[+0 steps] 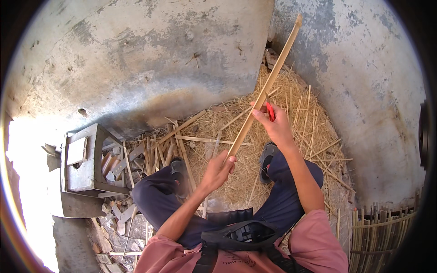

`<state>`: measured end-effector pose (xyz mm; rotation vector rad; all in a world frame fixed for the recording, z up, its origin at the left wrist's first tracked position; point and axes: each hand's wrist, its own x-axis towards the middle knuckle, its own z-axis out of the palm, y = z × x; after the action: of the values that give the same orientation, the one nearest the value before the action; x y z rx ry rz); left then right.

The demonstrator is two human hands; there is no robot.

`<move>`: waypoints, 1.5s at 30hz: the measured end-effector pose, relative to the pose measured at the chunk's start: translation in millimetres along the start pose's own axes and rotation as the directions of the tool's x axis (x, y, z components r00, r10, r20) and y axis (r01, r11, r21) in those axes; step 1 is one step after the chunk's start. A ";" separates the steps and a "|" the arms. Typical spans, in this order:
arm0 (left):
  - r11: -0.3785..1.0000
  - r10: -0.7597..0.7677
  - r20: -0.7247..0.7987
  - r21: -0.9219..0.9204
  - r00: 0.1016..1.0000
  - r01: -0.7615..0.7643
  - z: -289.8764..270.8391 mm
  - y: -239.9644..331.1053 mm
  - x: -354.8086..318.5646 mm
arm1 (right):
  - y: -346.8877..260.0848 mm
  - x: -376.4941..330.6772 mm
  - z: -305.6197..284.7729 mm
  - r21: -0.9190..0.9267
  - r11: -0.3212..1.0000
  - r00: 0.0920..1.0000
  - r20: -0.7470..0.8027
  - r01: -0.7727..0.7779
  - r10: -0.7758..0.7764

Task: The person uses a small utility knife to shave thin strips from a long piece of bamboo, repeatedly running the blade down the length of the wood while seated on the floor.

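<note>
A long, flat pale strip of split bamboo or wood (281, 61) runs slantwise from the middle up to the far right, its far end raised near the wall. My left hand (218, 172) is closed round its near end. Closed on a red-handled knife (271, 112), my right hand (279, 129) sits about midway along the strip, with the thumb against it. The short blade points away from me beside the strip's right edge; whether it touches the wood I cannot tell.
Straw-like shavings (236, 177) cover the floor between my feet and up to the corner. Worn plastered walls (159, 50) rise ahead and at right. A wooden box-like stool (82, 159) stands at left beside rubble (119, 214). Lower right holds a row of upright sticks (378, 234).
</note>
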<state>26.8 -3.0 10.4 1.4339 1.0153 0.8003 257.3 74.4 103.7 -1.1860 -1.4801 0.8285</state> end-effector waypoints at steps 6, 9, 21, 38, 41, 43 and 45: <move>0.965 0.234 0.014 0.117 0.972 -0.234 -4.7 -25.6 7.9 | 7.5 -5.1 10.8 -0.127 0.991 0.995 0.085 -0.041 0.052; 0.970 0.232 -0.032 -0.071 0.972 -0.234 0.1 -13.4 10.3 | 14.3 -13.5 23.8 -0.001 1.000 0.996 0.091 -0.011 0.011; 0.988 0.013 -0.111 -0.150 0.994 -0.029 -20.1 4.9 2.4 | -6.4 -23.1 24.0 -0.340 0.921 0.945 0.316 0.193 -0.082; 0.996 0.082 -0.267 0.046 0.960 -0.072 -16.8 8.9 4.8 | 10.7 -41.0 45.4 -0.440 0.797 0.865 0.463 0.415 -0.195; 0.997 0.076 -0.274 0.044 0.959 -0.066 -16.7 8.1 4.4 | 10.1 -42.2 47.8 -0.449 0.799 0.874 0.447 0.401 -0.188; 0.996 0.085 -0.285 0.062 0.955 -0.071 -16.8 7.7 4.4 | 10.7 -43.0 49.3 -0.448 0.802 0.880 0.436 0.396 -0.191; 0.992 0.109 -0.301 0.097 0.947 -0.084 -16.5 6.9 4.7 | 12.5 -44.2 50.7 -0.442 0.806 0.885 0.421 0.393 -0.200</move>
<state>14.6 8.1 18.9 1.4671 1.2319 1.0882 211.1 39.6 67.2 -1.1658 -2.2320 0.4378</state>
